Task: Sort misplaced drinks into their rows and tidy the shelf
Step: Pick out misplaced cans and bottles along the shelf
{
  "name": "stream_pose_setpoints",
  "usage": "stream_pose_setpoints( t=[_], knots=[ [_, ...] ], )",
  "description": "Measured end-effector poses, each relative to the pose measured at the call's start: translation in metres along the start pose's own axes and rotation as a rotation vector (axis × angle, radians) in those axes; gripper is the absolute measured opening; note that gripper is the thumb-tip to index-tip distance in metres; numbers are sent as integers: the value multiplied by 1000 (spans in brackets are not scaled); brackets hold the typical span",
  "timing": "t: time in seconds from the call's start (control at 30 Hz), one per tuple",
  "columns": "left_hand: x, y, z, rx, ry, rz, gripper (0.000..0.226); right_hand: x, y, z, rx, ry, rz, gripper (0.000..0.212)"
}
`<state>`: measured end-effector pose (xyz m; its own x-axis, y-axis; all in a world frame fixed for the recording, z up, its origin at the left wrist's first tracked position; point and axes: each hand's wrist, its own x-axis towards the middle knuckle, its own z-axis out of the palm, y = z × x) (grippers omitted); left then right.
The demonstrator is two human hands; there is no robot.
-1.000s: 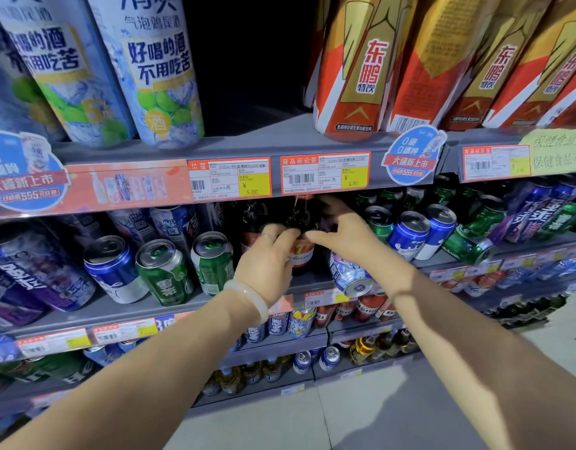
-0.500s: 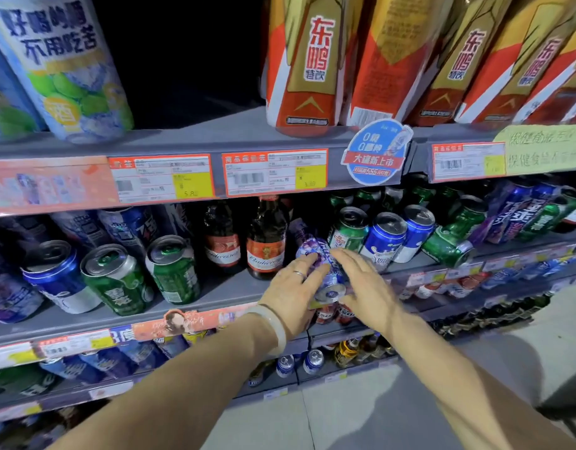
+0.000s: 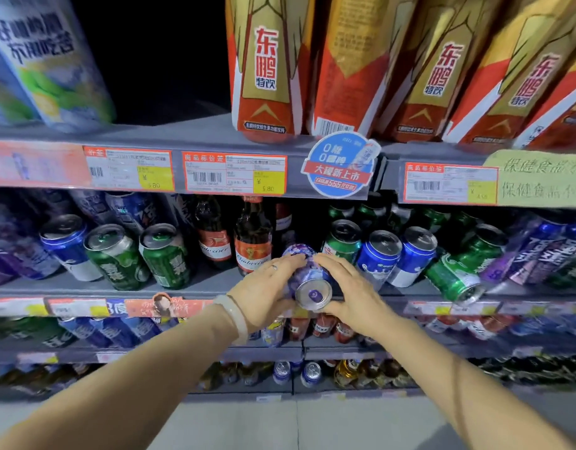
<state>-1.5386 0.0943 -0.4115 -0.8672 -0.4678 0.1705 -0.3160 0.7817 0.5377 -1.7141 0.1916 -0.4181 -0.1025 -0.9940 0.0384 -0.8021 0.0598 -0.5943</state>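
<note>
Purple can (image 3: 307, 277) sits tilted at the front edge of the middle shelf (image 3: 195, 287), its silver end facing the camera, right in the gap between the beer bottles and the can rows. Both hands are wrapped on it: the left hand (image 3: 264, 293) cups its left side with fingers (image 3: 286, 263) laid over the top, and the right hand (image 3: 351, 293) presses on the right side, so the grip of each is closed around the can from opposite flanks.

Stuff crowding around it: two brown Budweiser bottles (image 3: 252, 235) stand upright just behind and left, close to touching the left fingers. Just right of the can there's a green can (image 3: 343, 238) and two blue cans (image 3: 379, 254), all leaning forward. Further right a green can on its side (image 3: 452, 277) lies tipped toward the shelf lip. Off to the left, well apart, a blue can (image 3: 65, 241) and two more green cans (image 3: 165, 254) lean too.

Above, yellow-and-red price tags (image 3: 234, 173) and a round blue promo sticker (image 3: 340, 167) line the upper shelf edge, with tall red-gold drink bottles (image 3: 267, 66) on top.
</note>
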Motion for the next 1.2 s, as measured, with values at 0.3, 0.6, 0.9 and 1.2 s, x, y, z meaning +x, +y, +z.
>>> stream_pose_setpoints(
  t=[0.3,0.6,0.9,1.2],
  knots=[
    [20,29,-15,-131,342,-235,40,28,-22,-37,233,73,96,63],
    [38,33,-42,566,202,-252,32,62,-44,-59,-4,94,126,55],
    [50,24,-42,761,195,-215,58,77,-60,-57,-72,32,374,12],
    [53,30,-42,784,253,-99,60,70,-66,-51,-212,281,290,35]
  ],
)
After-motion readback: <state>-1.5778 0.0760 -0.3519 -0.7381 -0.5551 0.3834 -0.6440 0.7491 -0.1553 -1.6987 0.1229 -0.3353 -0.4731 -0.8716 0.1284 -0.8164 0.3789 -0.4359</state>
